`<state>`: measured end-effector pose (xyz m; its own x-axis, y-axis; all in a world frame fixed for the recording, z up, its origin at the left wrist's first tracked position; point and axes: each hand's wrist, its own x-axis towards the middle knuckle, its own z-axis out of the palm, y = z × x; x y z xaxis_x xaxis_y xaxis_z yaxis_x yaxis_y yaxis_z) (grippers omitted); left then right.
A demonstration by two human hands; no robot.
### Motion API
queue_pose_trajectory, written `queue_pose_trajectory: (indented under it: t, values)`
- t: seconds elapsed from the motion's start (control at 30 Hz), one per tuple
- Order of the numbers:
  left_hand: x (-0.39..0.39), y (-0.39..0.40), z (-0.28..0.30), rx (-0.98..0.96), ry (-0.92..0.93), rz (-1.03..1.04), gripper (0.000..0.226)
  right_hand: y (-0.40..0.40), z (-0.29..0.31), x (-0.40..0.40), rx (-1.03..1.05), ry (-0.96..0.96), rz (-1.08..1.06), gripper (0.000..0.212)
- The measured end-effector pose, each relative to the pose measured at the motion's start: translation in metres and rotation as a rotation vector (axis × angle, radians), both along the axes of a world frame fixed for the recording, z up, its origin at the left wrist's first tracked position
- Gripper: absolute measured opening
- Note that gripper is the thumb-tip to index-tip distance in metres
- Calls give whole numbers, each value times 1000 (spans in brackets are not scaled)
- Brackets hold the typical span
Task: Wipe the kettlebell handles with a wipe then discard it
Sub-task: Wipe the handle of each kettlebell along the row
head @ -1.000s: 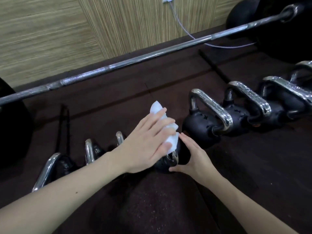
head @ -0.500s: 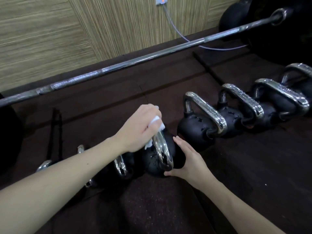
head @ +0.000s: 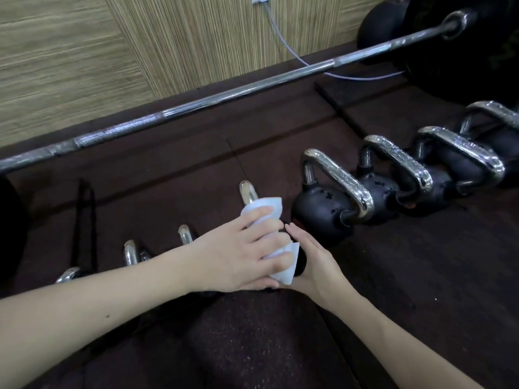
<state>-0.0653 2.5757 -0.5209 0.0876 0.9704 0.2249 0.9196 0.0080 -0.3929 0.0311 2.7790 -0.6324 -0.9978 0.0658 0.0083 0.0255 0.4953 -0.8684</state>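
Currently, left hand (head: pixel 238 255) presses a wipe (head: pixel 271 237) around a kettlebell handle (head: pixel 247 192) (right hand (head: pixel 314 262) flat, steadying); next, neighbouring handles need wiping.

We are looking at a dim, warm-lit scene in which the dark floor mat (head: pixel 421 276) is swallowing most detail, going nearly black in the lower corners and along the left edge. Light is coming from above, glinting in bright streaks along the chrome kettlebell handles (head: pixel 339 178) and the barbell shaft (head: pixel 224 99). The white wipe (head: pixel 269 209) is reading as the brightest patch, close to washing out. Soft shadows are pooling under the forearms. The wide lens is bowing the barbell and stretching the arms toward the bottom edge. The wood-grain wall (head: pixel 70 66) is smearing slightly, and the near floor is looking grainy and soft.
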Motion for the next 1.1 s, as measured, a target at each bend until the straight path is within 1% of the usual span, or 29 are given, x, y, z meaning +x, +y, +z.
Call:
queue_pose_trajectory:
  t: [0.1,0.17,0.23,0.27,0.33,0.37,0.4,0.43,0.47,0.5,0.53,0.57,0.6,0.63,0.67,0.7,0.73,0.77,0.8,0.83,0.9,0.97,1.0,1.07,1.1]
  values:
    - [-5,6,6,-31,29,-107,37,1,-1,0,-14,-13,7,117]
    - [-12,9,13,-75,-52,-109,45,0,1,-1,15,-25,1,121]
    - [-21,13,23,-63,-226,8,53,0,4,-3,55,-34,-2,125]
    - [-26,15,26,-42,-316,88,50,0,4,-3,64,-37,5,125]
    - [-35,18,27,39,-496,238,34,0,4,-3,57,-37,15,125]
    - [-40,20,27,99,-596,322,32,1,4,-2,53,-36,15,125]
    - [-47,23,21,171,-745,426,35,1,4,-2,53,-37,12,125]
    - [-52,28,22,251,-974,567,37,1,4,-2,57,-39,8,125]
    - [-57,34,23,350,-1254,739,36,0,4,-1,58,-40,4,126]
    - [-60,41,24,390,-1463,945,35,0,5,-1,56,-40,2,126]
    - [-60,46,25,369,-1579,1134,34,0,5,-1,55,-41,3,126]
    - [-56,48,28,335,-1637,1212,35,0,5,-1,55,-44,6,126]
    - [-50,45,27,349,-1634,1140,41,0,6,-1,55,-44,9,126]
    - [-41,40,27,405,-1549,972,45,1,6,-1,54,-40,9,126]
    - [-31,33,28,427,-1368,786,45,1,7,-1,48,-40,5,126]
    - [-21,23,27,390,-1114,606,42,1,7,-1,41,-45,4,126]
    - [-14,14,23,330,-851,451,38,1,7,-2,36,-47,8,126]
    - [-6,10,18,255,-627,346,34,1,6,-2,35,-43,9,125]
    - [2,6,11,181,-463,299,35,1,4,-3,29,-38,6,123]
    - [9,5,3,119,-349,276,39,1,3,-2,10,-39,4,120]
    - [24,3,-7,58,-187,204,38,0,3,-2,-24,-60,12,113]
    - [22,2,-8,59,-149,140,38,0,3,-3,5,-73,36,109]
    - [16,2,-4,73,-187,144,41,1,4,-3,15,-68,32,111]
    - [-1,6,7,138,-340,205,44,1,6,-4,45,-54,8,121]
    - [-8,8,11,185,-437,241,40,1,6,-3,58,-51,5,124]
